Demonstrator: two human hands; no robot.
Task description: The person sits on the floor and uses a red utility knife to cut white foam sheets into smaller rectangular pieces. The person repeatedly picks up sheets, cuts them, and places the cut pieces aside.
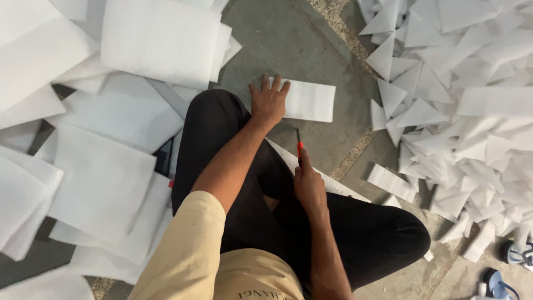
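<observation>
Seated on the floor (311, 50), the person presses the left hand (268, 101) flat, fingers spread, on a white foam rectangle (309, 100), while the right hand (308, 187) grips a red-handled utility knife (299, 148) just beside it.

My left hand (268, 101) lies on a plain white foam strip (308, 100). My right hand (308, 186) holds a knife (299, 149) with an orange-red grip and a dark blade. The sheets (105, 178) on one side and the triangles (444, 83) on the other are the same plain white. The floor (288, 44) is grey, with speckled beige bands. My trousers (355, 228) are black, my shirt (189, 255) tan with dark lettering. The sandals (508, 266) are blue and white.
</observation>
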